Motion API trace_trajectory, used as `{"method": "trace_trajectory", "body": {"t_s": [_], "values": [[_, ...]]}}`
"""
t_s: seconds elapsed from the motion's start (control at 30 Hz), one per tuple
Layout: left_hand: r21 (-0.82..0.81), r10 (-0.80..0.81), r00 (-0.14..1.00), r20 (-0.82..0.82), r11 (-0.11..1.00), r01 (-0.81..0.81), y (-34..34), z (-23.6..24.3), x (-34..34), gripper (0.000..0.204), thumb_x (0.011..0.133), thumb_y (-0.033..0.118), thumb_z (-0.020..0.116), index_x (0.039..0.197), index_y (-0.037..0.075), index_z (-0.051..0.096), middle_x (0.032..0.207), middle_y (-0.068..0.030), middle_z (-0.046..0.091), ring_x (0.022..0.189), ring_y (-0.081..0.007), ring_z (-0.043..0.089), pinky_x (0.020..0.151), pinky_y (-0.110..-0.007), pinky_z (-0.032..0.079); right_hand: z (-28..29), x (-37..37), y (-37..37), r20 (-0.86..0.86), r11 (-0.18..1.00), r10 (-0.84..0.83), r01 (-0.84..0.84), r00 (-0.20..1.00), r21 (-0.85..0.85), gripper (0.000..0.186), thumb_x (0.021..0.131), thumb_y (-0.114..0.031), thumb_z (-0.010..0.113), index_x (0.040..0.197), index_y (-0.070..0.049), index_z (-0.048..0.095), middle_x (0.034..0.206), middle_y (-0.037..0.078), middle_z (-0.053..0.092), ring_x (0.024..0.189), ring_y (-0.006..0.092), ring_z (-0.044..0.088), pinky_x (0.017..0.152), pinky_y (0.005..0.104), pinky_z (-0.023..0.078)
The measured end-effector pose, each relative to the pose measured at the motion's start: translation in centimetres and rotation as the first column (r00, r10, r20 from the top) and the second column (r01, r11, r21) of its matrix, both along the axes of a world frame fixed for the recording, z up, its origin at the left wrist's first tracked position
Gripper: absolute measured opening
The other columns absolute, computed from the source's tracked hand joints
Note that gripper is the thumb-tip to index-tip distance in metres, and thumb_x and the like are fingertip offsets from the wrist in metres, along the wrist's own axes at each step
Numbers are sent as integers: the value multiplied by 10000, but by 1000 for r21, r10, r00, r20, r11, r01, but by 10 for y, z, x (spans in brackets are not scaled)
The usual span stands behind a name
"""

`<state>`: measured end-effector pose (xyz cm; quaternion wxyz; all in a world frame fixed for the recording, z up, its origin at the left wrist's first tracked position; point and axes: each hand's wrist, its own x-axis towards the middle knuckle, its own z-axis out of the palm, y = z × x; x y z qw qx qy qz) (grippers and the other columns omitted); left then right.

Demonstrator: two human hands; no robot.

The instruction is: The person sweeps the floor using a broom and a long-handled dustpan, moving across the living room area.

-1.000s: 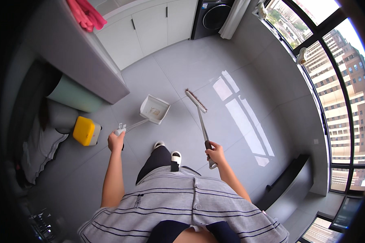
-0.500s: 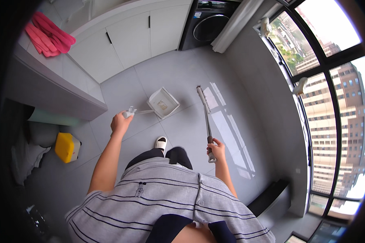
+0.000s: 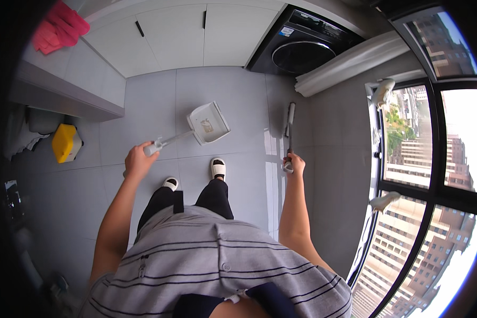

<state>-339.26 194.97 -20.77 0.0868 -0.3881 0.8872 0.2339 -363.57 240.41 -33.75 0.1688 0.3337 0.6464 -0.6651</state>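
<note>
Home laundry area: black washing machine (image 3: 302, 47), white cabinets (image 3: 175, 37), slippers (image 3: 218, 169), tiled floor (image 3: 148, 103)

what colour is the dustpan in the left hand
The dustpan is white, clearest in the head view.

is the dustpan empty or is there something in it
Not empty: a small patch of brownish debris lies inside the white dustpan held by the left hand.

Debris (image 3: 206, 125) in the dustpan (image 3: 198, 117) cannot be identified; the pink cloth (image 3: 63, 26) is cut off at the top.
</note>
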Motion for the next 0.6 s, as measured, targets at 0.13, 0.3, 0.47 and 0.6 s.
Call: {"method": "trace_trajectory", "body": {"t_s": [0.13,0.3,0.47,0.6], "values": [[34,71,997,-4,997,-71,35,4,-33,409,685,313,699,1053,146,635,898,-144,627,861,-311,596,717,-395,476,-41,-111,14,31,996,-51,49,998,73,56,704,43,588,704,59,534,591,148,538,419,251,525,361,346,441],[10,133,991,29,991,-133,60,1,-45,416,681,302,706,1061,149,636,873,-139,607,830,-305,589,714,-378,470,-88,-203,15,60,983,-31,20,998,183,57,696,38,573,675,50,522,600,134,521,453,259,529,364,358,425],[49,194,980,44,979,-196,78,-2,-55,429,669,280,718,1069,148,638,834,-131,591,798,-294,587,706,-366,471,-129,-261,12,88,979,77,-92,993,180,69,660,14,560,617,54,525,600,93,537,483,220,535,426,353,430],[68,253,966,42,964,-256,91,3,-51,418,673,261,716,1068,146,640,843,-137,593,803,-293,591,716,-370,472,-144,-272,7,48,986,130,-134,990,97,38,696,19,571,690,39,540,605,110,522,454,220,515,390,337,424]]}}
